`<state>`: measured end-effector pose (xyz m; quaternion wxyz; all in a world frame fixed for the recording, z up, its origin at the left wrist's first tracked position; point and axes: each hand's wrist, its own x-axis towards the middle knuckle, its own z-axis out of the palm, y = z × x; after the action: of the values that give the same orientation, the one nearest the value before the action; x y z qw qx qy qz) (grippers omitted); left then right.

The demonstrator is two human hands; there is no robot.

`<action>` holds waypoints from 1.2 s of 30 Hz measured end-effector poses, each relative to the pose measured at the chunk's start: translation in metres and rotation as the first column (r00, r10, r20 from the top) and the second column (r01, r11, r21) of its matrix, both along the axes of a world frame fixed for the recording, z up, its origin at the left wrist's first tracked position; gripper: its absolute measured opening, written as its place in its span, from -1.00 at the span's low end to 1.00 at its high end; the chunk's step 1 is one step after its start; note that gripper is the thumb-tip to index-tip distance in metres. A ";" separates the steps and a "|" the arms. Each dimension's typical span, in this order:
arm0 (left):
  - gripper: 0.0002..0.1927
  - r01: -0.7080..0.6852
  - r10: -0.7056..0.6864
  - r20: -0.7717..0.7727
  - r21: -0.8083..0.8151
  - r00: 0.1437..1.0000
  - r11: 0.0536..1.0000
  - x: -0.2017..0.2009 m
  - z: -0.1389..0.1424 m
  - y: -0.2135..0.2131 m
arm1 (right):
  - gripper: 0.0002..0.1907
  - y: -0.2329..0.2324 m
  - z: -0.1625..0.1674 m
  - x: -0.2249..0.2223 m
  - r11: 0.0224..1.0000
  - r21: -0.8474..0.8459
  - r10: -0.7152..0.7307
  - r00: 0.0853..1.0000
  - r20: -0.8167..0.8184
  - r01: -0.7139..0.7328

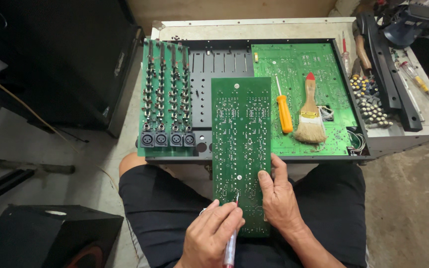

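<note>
Long green board (pixel 241 149), solder side up, rows of small silver joints. We see its far end resting on the open chassis (pixel 224 62), its near end over the lap.

Left hand (pixel 212 233): fingers closed around a thin red-tipped probe (pixel 233 233), pen-style. Probe tip touches the board near its lower left edge. A fine wire shows just beside the thumb; we cannot tell what it joins.

Right hand (pixel 279 196): clamps the board's right edge, thumb flat on the top face, fingers hidden beneath. This grip is closed on the board.

Around it:
- Chassis lies on the pale table (pixel 254 24), black metal, lid off.
- Left in the chassis: a second green board (pixel 167 94) with rows of knobs' shafts and four round sockets at its near edge.
- Right in the chassis: a wide green board (pixel 299 64), carrying an orange-handled screwdriver (pixel 284 111) and a wooden paintbrush (pixel 310 116), side by side, apart.
- Far right: a heap of knobs (pixel 371 101) beside black strips.
</note>
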<state>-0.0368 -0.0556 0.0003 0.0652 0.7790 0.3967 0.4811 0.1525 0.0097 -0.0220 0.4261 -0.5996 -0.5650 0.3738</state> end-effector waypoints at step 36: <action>-0.72 -0.013 0.019 0.082 -0.071 0.996 0.997 0.002 0.014 0.004 | -0.50 0.000 0.000 0.000 1.000 0.012 -0.002 1.000 0.022 0.001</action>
<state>-0.0350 -0.0517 0.0139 0.1052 0.7525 0.4164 0.4993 0.1527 0.0093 -0.0220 0.4240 -0.6013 -0.5714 0.3635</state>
